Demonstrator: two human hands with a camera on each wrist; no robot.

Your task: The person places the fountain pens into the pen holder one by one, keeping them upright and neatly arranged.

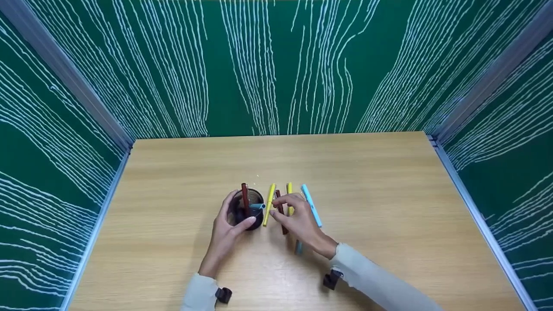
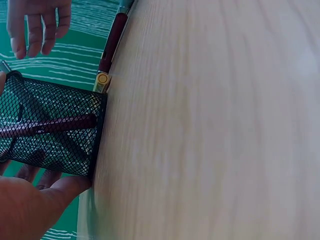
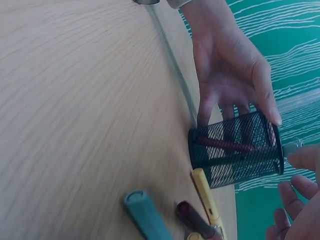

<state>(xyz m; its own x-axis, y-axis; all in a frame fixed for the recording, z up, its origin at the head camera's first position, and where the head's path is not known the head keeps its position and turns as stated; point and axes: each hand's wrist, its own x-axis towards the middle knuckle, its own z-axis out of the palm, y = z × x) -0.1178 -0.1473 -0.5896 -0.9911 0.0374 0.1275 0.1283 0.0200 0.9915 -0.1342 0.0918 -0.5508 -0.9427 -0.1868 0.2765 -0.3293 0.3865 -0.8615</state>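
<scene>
I seem mid-filling, left hand (image 1: 223, 229) curled round the mesh cup (image 1: 256, 214), well inside the far edge of the desk (image 1: 380, 185), right hand (image 1: 302, 222) empty, fingers apart, probably needing to pinch the adjacent yellow pen (image 1: 269, 204)

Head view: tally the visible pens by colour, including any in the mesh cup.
Yellow pens: 2
Dark red pens: 2 (1 in the mesh cup)
Blue pens: 3 (1 in the cup, 1 partly hidden by the right hand)
Total: 7
</scene>
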